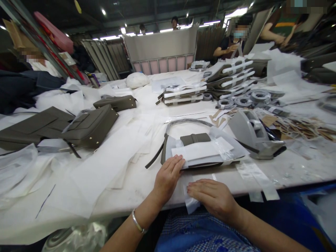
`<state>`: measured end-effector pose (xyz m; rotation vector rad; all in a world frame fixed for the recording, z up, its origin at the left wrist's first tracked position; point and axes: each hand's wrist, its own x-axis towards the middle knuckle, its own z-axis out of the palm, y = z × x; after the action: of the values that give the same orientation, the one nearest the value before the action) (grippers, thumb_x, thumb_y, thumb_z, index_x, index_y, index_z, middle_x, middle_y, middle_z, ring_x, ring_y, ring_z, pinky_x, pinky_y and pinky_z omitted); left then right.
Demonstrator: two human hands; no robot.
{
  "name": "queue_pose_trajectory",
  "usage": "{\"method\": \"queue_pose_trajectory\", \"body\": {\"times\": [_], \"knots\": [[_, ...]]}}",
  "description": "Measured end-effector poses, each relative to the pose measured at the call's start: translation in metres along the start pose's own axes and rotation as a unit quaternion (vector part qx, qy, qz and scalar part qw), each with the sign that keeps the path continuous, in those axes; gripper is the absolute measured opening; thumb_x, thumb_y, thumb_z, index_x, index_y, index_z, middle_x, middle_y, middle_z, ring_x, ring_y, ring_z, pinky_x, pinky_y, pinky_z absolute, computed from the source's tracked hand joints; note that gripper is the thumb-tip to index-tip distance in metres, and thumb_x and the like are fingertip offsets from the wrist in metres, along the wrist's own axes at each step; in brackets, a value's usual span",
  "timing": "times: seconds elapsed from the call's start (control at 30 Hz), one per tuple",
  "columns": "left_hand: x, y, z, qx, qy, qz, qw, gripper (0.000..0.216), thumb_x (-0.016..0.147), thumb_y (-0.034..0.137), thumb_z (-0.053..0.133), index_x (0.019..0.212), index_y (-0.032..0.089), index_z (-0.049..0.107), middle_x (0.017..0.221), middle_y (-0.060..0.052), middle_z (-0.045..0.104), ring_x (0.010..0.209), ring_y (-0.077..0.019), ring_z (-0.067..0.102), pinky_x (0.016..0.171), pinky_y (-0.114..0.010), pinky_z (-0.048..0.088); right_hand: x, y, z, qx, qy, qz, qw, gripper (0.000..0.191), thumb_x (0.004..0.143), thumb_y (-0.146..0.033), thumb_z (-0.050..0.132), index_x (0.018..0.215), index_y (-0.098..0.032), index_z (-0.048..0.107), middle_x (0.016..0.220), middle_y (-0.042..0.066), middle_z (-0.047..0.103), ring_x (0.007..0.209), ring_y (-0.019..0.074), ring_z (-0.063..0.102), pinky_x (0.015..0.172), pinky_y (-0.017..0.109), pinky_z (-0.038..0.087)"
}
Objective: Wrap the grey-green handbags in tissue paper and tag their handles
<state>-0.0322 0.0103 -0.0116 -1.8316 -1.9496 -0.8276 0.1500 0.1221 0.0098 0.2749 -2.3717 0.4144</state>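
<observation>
A grey-brown handbag (195, 139) lies in front of me, partly covered by white tissue sheets (202, 149), its wrapped handle arching away from me. My left hand (168, 178) rests at the bag's near left corner, fingers extended and flat against the paper; its thumb is hidden. Close to the table's front edge, my right hand (214, 197) has its fingers together over a small piece of clear plastic film (191, 203), which hangs past the edge. The right thumb is hidden too. A loose strap (156, 153) sticks out on the bag's left.
Finished-looking bags (91, 126) lie left on white sheets. Beyond are stacked bags with wrapped handles (231, 75), rolled straps (243, 101), a grey tape dispenser (248, 127) and paper tags (296, 126). Film strips (258, 180) hang from the front edge. Co-workers are across the table.
</observation>
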Motion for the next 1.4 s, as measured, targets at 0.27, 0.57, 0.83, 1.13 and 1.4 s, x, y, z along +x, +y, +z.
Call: {"method": "queue_pose_trajectory", "body": {"times": [0.27,0.57,0.83,1.13,1.4], "knots": [[0.000,0.000,-0.001,-0.009,0.021,0.010,1.000,0.032,0.092,0.013,0.058,0.124,0.016,0.056,0.134,-0.010,0.062,0.130,-0.0216,0.053,0.109,-0.042,0.049,-0.008,-0.005,0.005,0.010,-0.002,0.007,1.000,0.028,0.092,-0.006,0.047,0.106,-0.016,0.069,0.100,0.008,0.077,0.095,0.0166,0.072,0.085,0.030,0.060],[-0.001,-0.001,-0.003,0.028,0.003,0.036,0.999,0.027,0.095,0.014,0.054,0.121,0.015,0.060,0.138,-0.010,0.059,0.132,-0.0231,0.051,0.109,-0.041,0.049,0.013,-0.002,-0.007,-0.001,0.006,0.012,1.000,0.030,0.090,-0.004,0.047,0.107,-0.018,0.068,0.097,0.005,0.077,0.091,0.0154,0.073,0.084,0.029,0.059],[-0.005,0.001,-0.009,0.071,-0.022,0.038,0.997,0.038,0.093,0.012,0.053,0.132,0.014,0.055,0.138,-0.018,0.055,0.130,-0.0273,0.052,0.106,-0.043,0.051,0.049,0.018,-0.022,-0.044,0.027,0.059,0.997,0.030,0.088,-0.006,0.051,0.103,-0.023,0.071,0.092,0.002,0.077,0.084,0.0154,0.072,0.081,0.030,0.057],[-0.002,0.001,-0.010,0.042,0.032,0.050,0.997,0.022,0.094,0.011,0.051,0.112,0.011,0.064,0.117,-0.013,0.064,0.114,-0.0233,0.059,0.102,-0.036,0.053,0.089,0.061,-0.006,-0.114,-0.021,0.161,0.980,0.015,0.087,-0.018,0.061,0.084,-0.023,0.074,0.085,0.000,0.077,0.081,0.0203,0.071,0.078,0.034,0.051],[-0.001,-0.001,-0.011,-0.009,-0.011,0.026,1.000,0.017,0.094,0.009,0.051,0.108,0.013,0.061,0.109,-0.009,0.066,0.114,-0.0201,0.060,0.105,-0.033,0.050,0.100,0.083,0.013,-0.100,-0.158,0.256,0.948,0.009,0.083,-0.028,0.072,0.076,-0.022,0.069,0.081,0.000,0.072,0.083,0.0193,0.065,0.076,0.031,0.044]]}}
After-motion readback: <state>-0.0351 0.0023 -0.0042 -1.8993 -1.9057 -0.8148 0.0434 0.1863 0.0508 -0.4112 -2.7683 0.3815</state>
